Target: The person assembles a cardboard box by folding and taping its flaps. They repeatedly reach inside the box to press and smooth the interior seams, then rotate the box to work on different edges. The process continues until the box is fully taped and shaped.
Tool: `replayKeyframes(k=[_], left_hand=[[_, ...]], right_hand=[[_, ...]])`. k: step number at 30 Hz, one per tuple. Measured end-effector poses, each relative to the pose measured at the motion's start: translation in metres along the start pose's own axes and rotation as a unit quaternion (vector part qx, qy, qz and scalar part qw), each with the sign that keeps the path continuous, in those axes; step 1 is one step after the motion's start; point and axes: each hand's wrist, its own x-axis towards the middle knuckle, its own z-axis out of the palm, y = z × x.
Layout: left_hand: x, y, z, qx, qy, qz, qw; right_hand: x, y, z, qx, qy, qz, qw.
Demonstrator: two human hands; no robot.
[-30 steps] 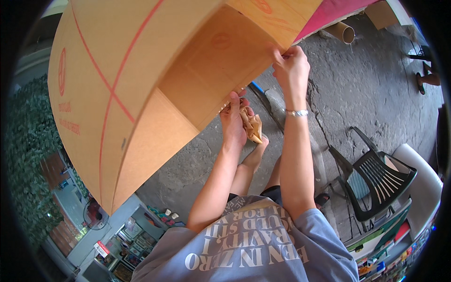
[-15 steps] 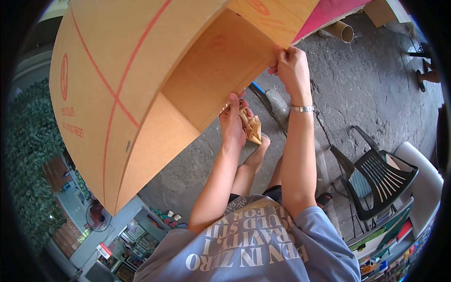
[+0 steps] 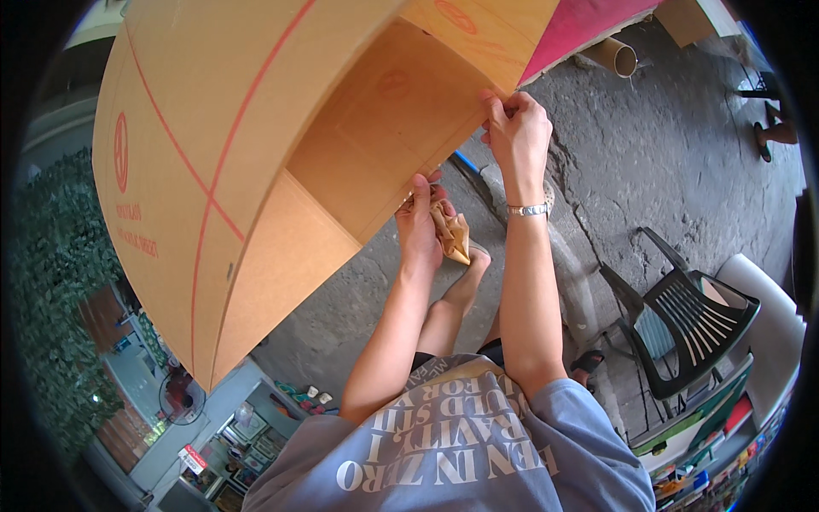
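A large brown cardboard box (image 3: 175, 162) with red printed lines fills the upper left, its open side facing me. My right hand (image 3: 522, 141) is closed at the box's lower edge near the far corner, thumb over the edge and the other fingers curled. Nearer to me, my left hand (image 3: 418, 229) lies against the same edge, thumb up. Its closed fingers hold a crumpled strip of brown packing tape (image 3: 452, 237) that hangs below the edge. Part of the left fingers is hidden behind the cardboard and the tape.
A black slatted plastic chair (image 3: 695, 328) stands at the right on the cracked concrete floor (image 3: 657, 162). Beyond the box lie a cardboard tube (image 3: 618, 58) and a pink sheet (image 3: 580, 30). A fan (image 3: 182, 397) is at the lower left. Another person's foot (image 3: 763, 141) shows far right.
My right hand has slid a little left along the box edge, away from the corner, and its forearm has shifted left. The box has moved slightly; my left hand still holds the tape.
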Motion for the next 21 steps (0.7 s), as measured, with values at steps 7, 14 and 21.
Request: replayKeyframes(k=[7,14,21], left_hand=[[0.001,-0.002,-0.006,0.022,0.013,-0.016,1.000],[-0.008,-0.003,-0.006,0.039,-0.139,-0.049,0.988],[-0.024,-0.004,0.033,-0.159,-0.129,-0.105,0.973]], right_hand=[[-0.010,0.022,-0.028,0.156,-0.032,0.082,0.984],[-0.066,0.035,-0.050,0.050,-0.050,-0.147,0.987],[-0.127,0.013,-0.079,-0.230,-0.149,-0.244,0.930]])
